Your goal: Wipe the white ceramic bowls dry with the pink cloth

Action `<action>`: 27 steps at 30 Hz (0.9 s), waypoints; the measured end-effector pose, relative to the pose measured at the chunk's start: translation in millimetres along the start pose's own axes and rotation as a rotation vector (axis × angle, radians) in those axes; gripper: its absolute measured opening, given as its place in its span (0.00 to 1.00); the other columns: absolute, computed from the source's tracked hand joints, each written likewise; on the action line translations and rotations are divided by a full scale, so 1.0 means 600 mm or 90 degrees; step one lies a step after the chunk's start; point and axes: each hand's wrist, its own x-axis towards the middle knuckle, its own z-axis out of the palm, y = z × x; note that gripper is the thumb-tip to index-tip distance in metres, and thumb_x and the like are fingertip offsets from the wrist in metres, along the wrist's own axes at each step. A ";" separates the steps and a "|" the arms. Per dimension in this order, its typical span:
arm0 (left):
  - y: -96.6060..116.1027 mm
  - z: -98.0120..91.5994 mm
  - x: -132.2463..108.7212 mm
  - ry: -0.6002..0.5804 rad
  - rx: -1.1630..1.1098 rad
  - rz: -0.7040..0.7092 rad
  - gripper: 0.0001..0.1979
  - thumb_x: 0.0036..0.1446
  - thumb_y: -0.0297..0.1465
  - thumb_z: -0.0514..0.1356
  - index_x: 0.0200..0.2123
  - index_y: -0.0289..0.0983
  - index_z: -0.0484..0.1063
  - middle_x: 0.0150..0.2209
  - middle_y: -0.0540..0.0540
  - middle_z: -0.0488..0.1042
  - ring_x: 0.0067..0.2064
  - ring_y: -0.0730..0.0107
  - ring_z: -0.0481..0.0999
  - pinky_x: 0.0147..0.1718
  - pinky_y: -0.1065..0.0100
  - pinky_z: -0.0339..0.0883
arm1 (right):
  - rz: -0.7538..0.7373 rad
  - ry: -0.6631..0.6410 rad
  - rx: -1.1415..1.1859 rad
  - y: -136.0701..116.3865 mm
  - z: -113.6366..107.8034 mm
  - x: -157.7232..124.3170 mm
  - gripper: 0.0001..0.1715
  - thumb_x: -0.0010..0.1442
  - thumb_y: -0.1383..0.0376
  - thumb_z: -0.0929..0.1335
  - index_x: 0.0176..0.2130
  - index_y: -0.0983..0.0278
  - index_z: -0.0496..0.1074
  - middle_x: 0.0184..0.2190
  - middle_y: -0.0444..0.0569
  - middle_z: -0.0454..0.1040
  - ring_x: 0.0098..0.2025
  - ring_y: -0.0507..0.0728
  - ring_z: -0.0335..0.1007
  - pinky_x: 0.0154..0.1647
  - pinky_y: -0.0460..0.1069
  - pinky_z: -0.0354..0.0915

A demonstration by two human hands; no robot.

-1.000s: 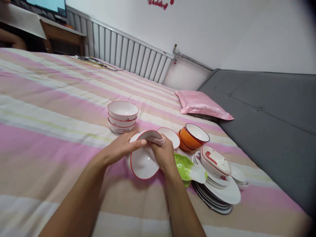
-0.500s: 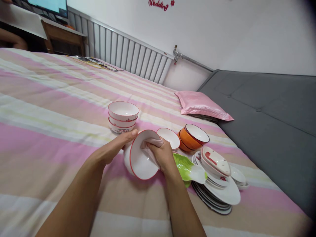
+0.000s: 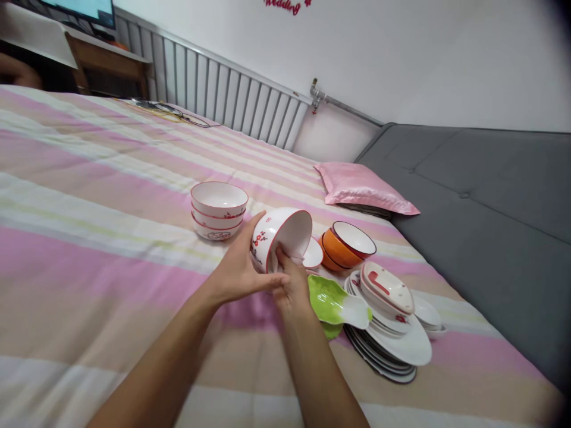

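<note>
A white bowl (image 3: 273,233) with a red rim and red blossom print is tilted on its side between my hands, its opening turned to the right. My left hand (image 3: 241,261) grips it from the left, thumb stretched below the rim. My right hand (image 3: 292,282) pinches a pale cloth (image 3: 298,259) and presses it inside the bowl near the lower rim; most of the cloth is hidden. Left of my hands stands a stack of matching bowls (image 3: 218,208). Another red-rimmed bowl (image 3: 314,254) sits partly hidden behind my right hand.
On the right are orange bowls (image 3: 341,246), a green leaf-shaped dish (image 3: 328,297), a pile of plates (image 3: 417,342) topped by oval dishes (image 3: 388,288), and small white bowls (image 3: 426,313). Beyond lie a pink pillow (image 3: 363,187), cables (image 3: 178,113) and a grey headboard (image 3: 473,178). A person's arm (image 3: 20,71) shows far left.
The bowl has been lifted slightly and turned, so its printed outside now shows and its opening points right. My left hand has shifted right and underneath it; the cloth stays in my right hand.
</note>
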 end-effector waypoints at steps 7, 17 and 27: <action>0.000 -0.003 0.004 0.050 0.072 0.065 0.43 0.42 0.36 0.68 0.61 0.36 0.54 0.59 0.37 0.64 0.58 0.50 0.66 0.56 0.53 0.63 | -0.005 0.061 -0.011 -0.019 0.024 -0.026 0.26 0.40 0.70 0.71 0.43 0.65 0.72 0.34 0.48 0.79 0.34 0.56 0.76 0.37 0.52 0.73; 0.013 -0.032 0.002 -0.054 0.037 -0.024 0.36 0.43 0.37 0.64 0.58 0.38 0.61 0.55 0.43 0.69 0.56 0.49 0.67 0.52 0.59 0.65 | -0.181 0.072 -0.224 -0.041 -0.005 -0.005 0.18 0.43 0.65 0.71 0.38 0.66 0.72 0.32 0.47 0.77 0.34 0.55 0.72 0.38 0.50 0.69; 0.012 -0.059 0.001 -0.241 -0.090 -0.155 0.23 0.54 0.46 0.57 0.51 0.42 0.72 0.46 0.48 0.75 0.47 0.54 0.72 0.41 0.65 0.67 | -0.220 -0.107 -0.551 -0.062 -0.018 -0.008 0.11 0.47 0.67 0.67 0.34 0.61 0.74 0.29 0.42 0.76 0.32 0.54 0.70 0.34 0.46 0.63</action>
